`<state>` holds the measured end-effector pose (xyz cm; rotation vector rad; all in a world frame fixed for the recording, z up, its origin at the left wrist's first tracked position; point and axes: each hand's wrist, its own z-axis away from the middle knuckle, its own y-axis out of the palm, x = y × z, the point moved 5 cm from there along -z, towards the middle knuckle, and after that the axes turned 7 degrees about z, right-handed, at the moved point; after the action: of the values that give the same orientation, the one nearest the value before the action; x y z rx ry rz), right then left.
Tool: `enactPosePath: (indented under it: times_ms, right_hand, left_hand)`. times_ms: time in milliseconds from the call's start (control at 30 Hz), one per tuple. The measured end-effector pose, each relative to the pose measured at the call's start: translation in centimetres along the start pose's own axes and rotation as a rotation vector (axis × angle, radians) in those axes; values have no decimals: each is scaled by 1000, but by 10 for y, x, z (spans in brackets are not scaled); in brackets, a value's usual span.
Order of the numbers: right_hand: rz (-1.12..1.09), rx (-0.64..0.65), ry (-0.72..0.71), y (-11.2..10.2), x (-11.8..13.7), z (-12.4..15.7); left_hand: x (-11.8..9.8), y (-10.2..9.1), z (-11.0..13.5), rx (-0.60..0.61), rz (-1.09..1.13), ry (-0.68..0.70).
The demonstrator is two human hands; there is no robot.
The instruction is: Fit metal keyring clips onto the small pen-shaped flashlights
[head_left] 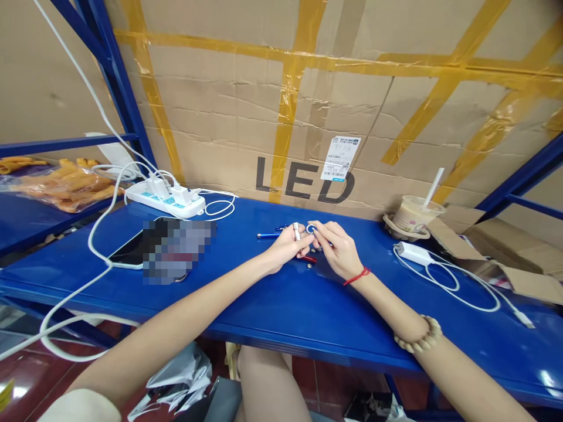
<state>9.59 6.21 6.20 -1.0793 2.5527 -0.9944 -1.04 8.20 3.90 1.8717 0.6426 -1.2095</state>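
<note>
My left hand (284, 249) is closed around a small white cylinder (296, 231) with dark marks near its top. My right hand (338, 246) pinches a small metal ring (311, 228) right beside it; whether the ring is joined to the cylinder I cannot tell. Behind my left fingers lies a blue pen-like tube (266, 235). A red tube (310, 258) lies under the hands, partly hidden by them. Close by on the blue table (281, 299) is a small silvery round piece (309, 266), and other tiny pieces show between the hands.
On the left are a white power strip (165, 199) with chargers, a phone (132, 249) and a blurred-out item (179, 252). To the right stand a drink cup (416, 214) with a straw, a white adapter (413, 253) with cable and an opened carton (523, 252). A large cardboard sheet (229, 117) closes the back.
</note>
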Motion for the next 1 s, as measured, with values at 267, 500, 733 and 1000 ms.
enactPosePath:
  times_ms: [267, 500, 733, 1000]
  right_hand:
    - [96, -5, -23, 1, 0, 0]
    - [-23, -10, 87, 2, 1, -1]
    - [-168, 14, 219, 3, 0, 0]
    - [-255, -46, 414, 4, -22, 4]
  left_hand:
    - [3, 2, 0, 1, 115, -74]
    - [6, 4, 0, -33, 266, -135]
    - [6, 6, -1, 28, 304, -176]
    - [15, 17, 3, 89, 89, -95]
